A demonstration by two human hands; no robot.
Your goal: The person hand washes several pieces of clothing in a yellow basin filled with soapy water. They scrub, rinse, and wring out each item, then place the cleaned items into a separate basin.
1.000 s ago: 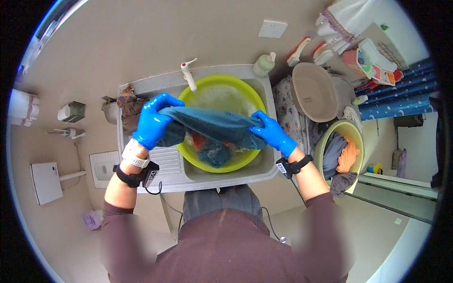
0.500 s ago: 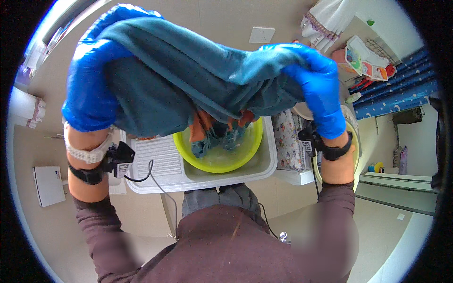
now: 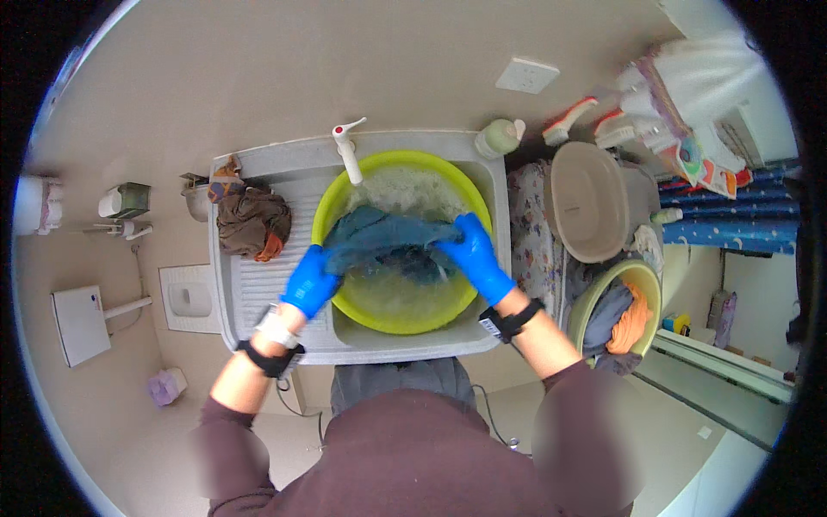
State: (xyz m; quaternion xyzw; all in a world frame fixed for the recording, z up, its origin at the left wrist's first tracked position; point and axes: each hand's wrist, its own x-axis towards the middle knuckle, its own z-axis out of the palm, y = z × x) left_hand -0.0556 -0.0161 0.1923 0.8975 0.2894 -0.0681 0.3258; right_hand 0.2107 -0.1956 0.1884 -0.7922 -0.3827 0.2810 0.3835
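Note:
A teal garment (image 3: pixel 383 234) droops into soapy water (image 3: pixel 418 188) inside a lime-green basin (image 3: pixel 475 185). At the basin's left rim, my blue-gloved left hand (image 3: pixel 310 283) is closed on one end of the cloth. My right hand (image 3: pixel 476 260), gloved the same way, grips the other end near the right rim. Between them the fabric is stretched loosely, its lower part sunk in the water. The basin stands in the bowl of a grey sink (image 3: pixel 422 351). Behind it rises a white faucet (image 3: pixel 346 153) whose spout reaches over the rim.
A crumpled brown garment (image 3: pixel 251 222) with orange parts lies on the ribbed drainboard (image 3: pixel 289 297) to the left. To the right are a pale green bottle (image 3: pixel 498 140), brushes (image 3: pixel 568 121), a beige basin (image 3: pixel 560 233) and a bucket (image 3: pixel 575 319) of clothes.
Both hands have come down from high up, lowering the teal garment from above the basin into its water. The faucet and drainboard clothes, hidden before, now show.

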